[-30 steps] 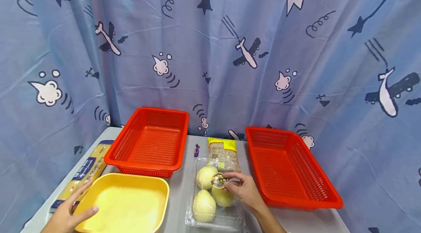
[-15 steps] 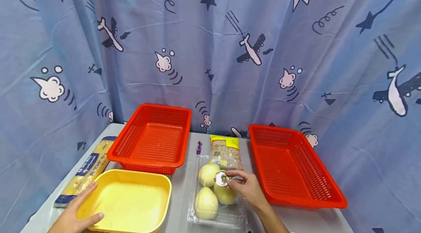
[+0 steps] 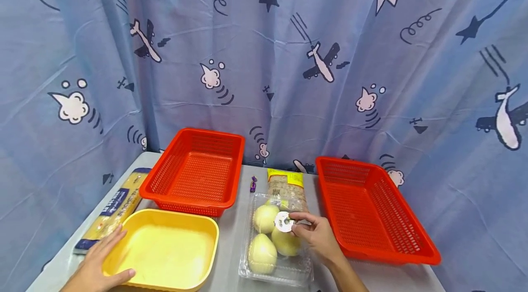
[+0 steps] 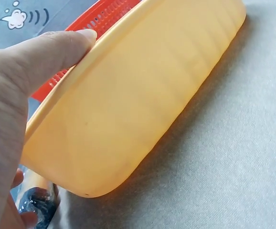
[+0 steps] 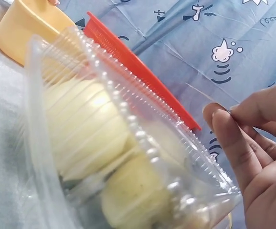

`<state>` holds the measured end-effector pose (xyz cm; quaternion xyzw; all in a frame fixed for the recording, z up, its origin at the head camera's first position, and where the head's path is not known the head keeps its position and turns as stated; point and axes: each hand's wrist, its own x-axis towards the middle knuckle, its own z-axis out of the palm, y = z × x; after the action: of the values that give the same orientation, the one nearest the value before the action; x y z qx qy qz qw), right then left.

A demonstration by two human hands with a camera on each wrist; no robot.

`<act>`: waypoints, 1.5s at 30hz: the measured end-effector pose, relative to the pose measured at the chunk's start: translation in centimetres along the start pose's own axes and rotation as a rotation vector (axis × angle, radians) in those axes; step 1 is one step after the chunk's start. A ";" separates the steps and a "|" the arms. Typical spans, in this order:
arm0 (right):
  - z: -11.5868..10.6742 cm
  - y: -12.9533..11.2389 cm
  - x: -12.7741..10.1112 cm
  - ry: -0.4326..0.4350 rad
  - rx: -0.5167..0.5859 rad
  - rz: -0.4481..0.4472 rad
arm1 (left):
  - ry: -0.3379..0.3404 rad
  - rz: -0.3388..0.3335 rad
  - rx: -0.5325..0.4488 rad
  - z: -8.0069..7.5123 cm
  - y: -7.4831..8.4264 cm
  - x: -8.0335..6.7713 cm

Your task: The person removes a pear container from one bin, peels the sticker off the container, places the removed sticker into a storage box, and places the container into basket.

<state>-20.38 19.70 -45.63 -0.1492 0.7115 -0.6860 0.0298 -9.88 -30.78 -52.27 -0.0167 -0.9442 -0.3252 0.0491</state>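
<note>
In the head view my right hand [image 3: 319, 237] pinches a round white sticker [image 3: 283, 222] between thumb and fingertips, above a clear plastic clamshell box [image 3: 288, 274]. Inside the box lie several pale yellow-green pears [image 3: 262, 254]. In the right wrist view the sticker shows edge-on as a thin line [image 5: 200, 90] beyond the fingertips, apart from the box lid. My left hand [image 3: 99, 262] rests at the left corner of a yellow basin [image 3: 216, 241], its fingers spread and straight. The left wrist view shows its thumb [image 4: 57, 52] lying against the rim.
Two red perforated baskets stand behind, one on the left [image 3: 239, 163] and one on the right [image 3: 396, 257]. A long yellow-and-blue packet [image 3: 113, 209] lies at the left table edge. A purple-wrapped candy [image 3: 253, 184] and a yellow-topped bag [image 3: 286, 184] lie behind the box.
The round sticker's dark printed face showed over the box; now its white side faces up in my right hand. My left hand stays at the basin. The head view has shifted slightly.
</note>
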 end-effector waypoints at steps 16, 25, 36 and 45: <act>0.0 -3.6 -0.4 -0.062 0.007 -0.137 | -0.077 -0.058 0.048 -0.2 0.5 0.3; 0.9 -6.3 -0.4 -0.085 -0.002 -0.181 | -0.178 -0.153 0.021 -0.4 0.5 0.6; 3.0 -9.0 0.4 -0.098 -0.021 -0.223 | -0.201 -0.181 0.016 -0.4 0.3 0.7; 5.1 -9.8 1.2 -0.148 0.045 -0.243 | -0.206 -0.188 0.003 -0.5 0.3 0.8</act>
<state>-18.54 14.31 -36.05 -0.2837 0.6686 -0.6874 0.0021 -10.58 -30.84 -51.59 0.0386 -0.9422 -0.3234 -0.0789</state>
